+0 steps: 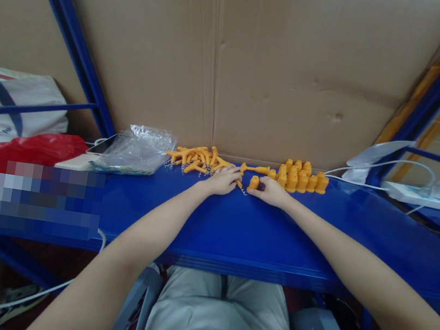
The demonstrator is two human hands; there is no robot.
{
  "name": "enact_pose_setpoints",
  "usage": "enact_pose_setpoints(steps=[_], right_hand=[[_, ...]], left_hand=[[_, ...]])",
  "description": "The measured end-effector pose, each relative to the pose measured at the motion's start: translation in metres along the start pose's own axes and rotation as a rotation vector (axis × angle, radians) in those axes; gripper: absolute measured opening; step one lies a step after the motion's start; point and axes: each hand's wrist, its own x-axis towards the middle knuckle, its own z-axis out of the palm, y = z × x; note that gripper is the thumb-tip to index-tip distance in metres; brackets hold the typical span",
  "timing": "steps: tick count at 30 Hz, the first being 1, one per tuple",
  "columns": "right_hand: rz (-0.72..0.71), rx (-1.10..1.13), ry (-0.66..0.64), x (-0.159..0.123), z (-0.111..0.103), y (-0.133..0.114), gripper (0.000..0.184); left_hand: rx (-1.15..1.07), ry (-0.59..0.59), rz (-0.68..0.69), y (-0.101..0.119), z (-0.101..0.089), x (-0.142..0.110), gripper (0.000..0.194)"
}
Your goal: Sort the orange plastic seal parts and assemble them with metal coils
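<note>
Left hand [224,181] pinches a spiral-tipped orange piece [239,184], right hand [274,192] grips an orange holder [254,182] at its 9 o'clock. Worktop [219,225] stretches 6 o'clock-ward to its edge; white bag [41,100] print's too blurry tbh.

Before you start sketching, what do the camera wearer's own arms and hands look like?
The smooth, tapering left arm and right arm show no sleeves, watch or visible markings. The ungloved left hand and ungloved right hand are slender; whether rings are worn is too small to tell.
</note>
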Motion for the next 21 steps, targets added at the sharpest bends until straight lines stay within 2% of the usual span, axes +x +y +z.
enact_pose_setpoints(steps=[6,9,13,21], right_hand=[[0.060,-0.239,0.026,-0.009,-0.022,-0.003,0.025],[0.069,-0.316,0.004,-0.011,-0.031,0.001,0.028],[0.069,-0.403,-0.054,-0.013,-0.034,0.002,0.029],[0.052,-0.441,-0.081,-0.014,-0.036,-0.002,0.035]], left_hand=[[-0.005,-0.028,-0.027,-0.005,-0.002,0.001,0.024],[0.019,-0.002,-0.015,-0.009,-0.003,0.001,0.021],[0.035,0.007,-0.015,-0.009,-0.005,0.001,0.019],[0.048,0.016,-0.036,-0.007,-0.005,0.000,0.018]])
